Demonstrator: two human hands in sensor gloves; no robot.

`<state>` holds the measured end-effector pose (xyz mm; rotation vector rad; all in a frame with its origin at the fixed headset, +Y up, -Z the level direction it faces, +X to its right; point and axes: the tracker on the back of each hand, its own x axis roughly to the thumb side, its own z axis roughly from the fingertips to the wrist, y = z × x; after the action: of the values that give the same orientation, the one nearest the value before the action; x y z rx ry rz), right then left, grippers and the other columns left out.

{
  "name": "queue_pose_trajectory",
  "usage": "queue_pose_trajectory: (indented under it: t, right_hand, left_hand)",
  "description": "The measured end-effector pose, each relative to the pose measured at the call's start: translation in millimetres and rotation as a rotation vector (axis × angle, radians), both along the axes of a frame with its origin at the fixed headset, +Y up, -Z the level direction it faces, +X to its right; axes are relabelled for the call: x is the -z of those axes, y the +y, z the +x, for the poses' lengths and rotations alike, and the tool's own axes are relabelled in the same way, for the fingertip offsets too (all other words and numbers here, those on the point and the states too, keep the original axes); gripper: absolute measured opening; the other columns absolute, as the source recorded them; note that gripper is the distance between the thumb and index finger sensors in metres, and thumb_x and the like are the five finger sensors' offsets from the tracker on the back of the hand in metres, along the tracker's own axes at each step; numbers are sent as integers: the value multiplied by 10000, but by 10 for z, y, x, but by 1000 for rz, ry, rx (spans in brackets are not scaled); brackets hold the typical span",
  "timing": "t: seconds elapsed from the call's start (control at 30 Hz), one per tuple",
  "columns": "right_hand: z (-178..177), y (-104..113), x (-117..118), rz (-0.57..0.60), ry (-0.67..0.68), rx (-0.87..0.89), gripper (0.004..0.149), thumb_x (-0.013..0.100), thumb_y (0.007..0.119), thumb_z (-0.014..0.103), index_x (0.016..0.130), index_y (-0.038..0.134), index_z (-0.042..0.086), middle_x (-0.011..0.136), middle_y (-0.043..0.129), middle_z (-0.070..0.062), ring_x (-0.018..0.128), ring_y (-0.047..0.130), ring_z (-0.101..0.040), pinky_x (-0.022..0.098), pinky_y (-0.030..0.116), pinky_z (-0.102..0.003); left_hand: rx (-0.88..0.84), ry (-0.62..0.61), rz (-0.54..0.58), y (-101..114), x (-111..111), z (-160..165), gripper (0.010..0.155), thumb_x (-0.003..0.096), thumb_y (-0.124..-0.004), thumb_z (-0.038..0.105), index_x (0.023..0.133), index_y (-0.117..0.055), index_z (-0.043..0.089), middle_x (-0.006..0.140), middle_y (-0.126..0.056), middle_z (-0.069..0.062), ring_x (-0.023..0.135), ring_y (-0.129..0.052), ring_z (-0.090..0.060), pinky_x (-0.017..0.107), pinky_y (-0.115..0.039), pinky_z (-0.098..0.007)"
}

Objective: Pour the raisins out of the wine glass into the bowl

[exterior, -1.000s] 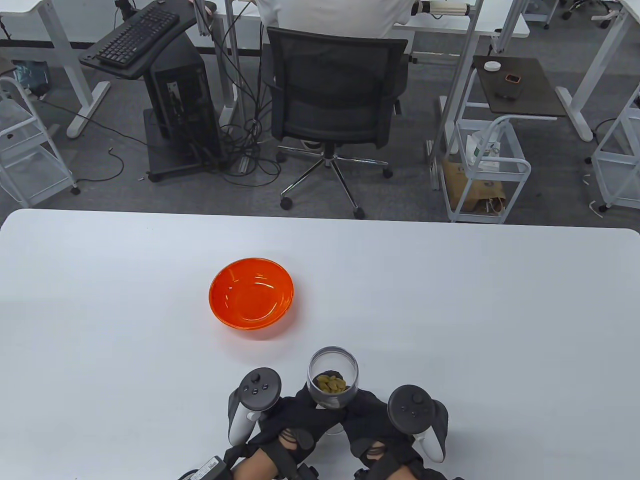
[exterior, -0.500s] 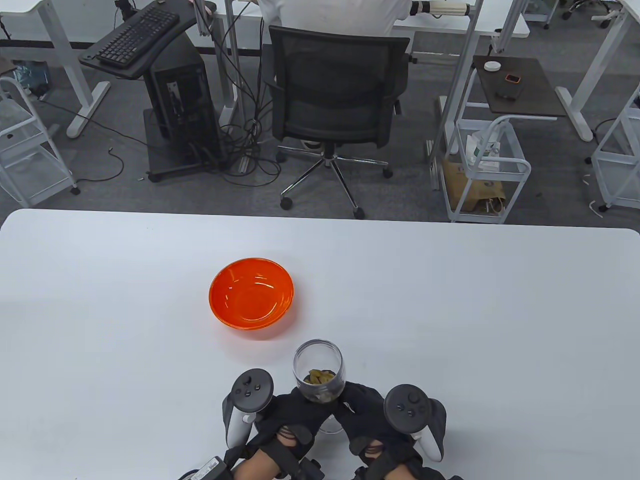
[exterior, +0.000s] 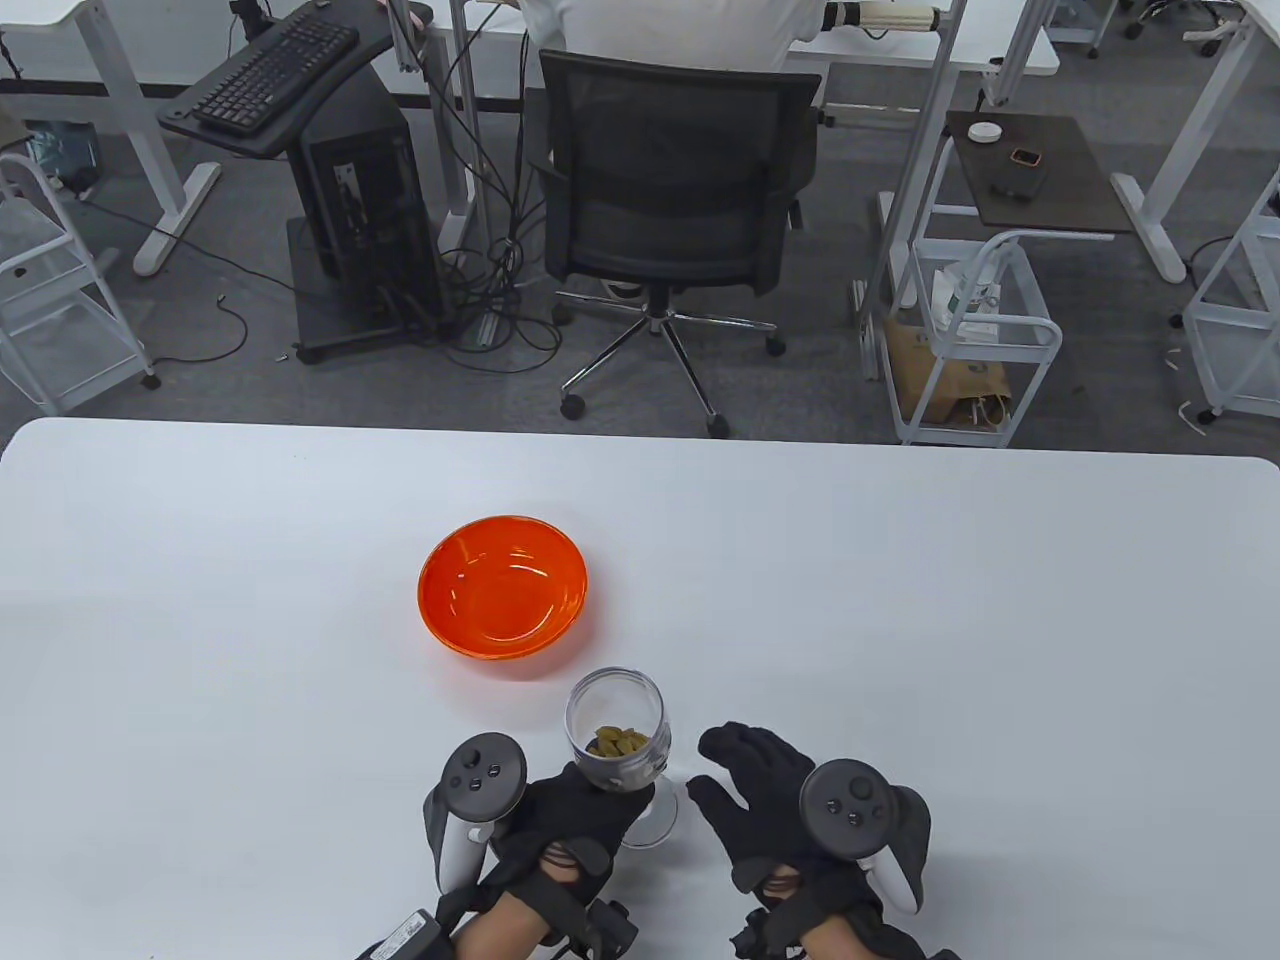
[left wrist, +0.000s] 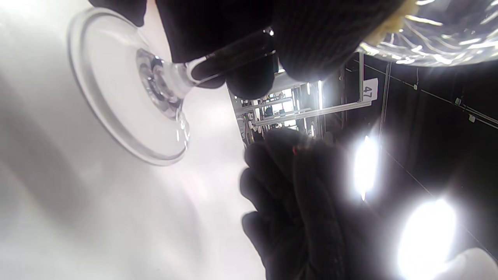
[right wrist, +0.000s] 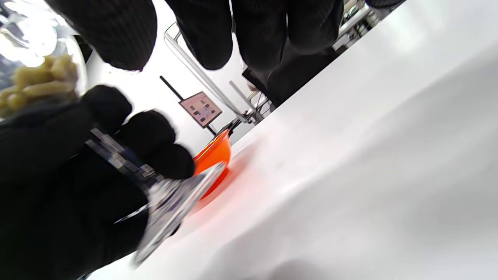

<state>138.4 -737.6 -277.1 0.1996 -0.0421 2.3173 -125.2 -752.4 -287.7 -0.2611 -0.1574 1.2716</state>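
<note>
Left hand (exterior: 560, 815) has the wine glass (exterior: 618, 740) by the stem, fingers (left wrist: 249, 77) wrapped around it just under the bowl of the glass, as the left wrist view shows. The foot (left wrist: 124, 89) is tipped, lifted clear of the white table (exterior: 1000, 600). Raisins (exterior: 618, 741) sit low in the glass, mouth facing up and leaning slightly away from the person. Just beside the grip, to its right, the right hand (exterior: 770, 800) hovers with fingers spread, holding nothing and not touching the glass. Ahead of the grip and a shade to its left sits the orange bowl (exterior: 503, 586), near, apparently with nothing in it. Nothing stands between glass and bowl. The left hand is the nearer one; I'd judge a short carry forward, then a tilt of the stem toward the bowl.
</note>
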Motion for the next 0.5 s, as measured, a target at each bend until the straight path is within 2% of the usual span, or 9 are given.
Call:
queue_pose_trajectory:
  t: [0.2,0.33,0.5]
  right_hand:
    - [257,24,68,48,-121,-131,672,529,764,514,1088,523,231,1213,330,-195,1080,222,-543,744,183,-718]
    - [435,10,125,62,-196,-225,693,526,758,514,1099,484,237,1210,240,-194,1063,114,-525,736,133,-698]
    - [621,-45,187,2,-273,-315,726,525,746,526,1111,425,241,1203,165,-190,1038,32,-517,724,84,-690]
  left_hand:
    - [-4,6,15,37,-12,-10,498,422,-864,340,907,-751,366,953,-900,12,926,-867,-281,751,-515,-608]
    - [31,16,38,65,-25,-16,497,419,-867,338,903,-761,362,939,-912,12,915,-879,-276,749,-515,-610]
    - [41,10,62,106,-30,-47,495,419,-867,337,903,-765,362,935,-916,8,914,-876,-276,752,-501,-609]
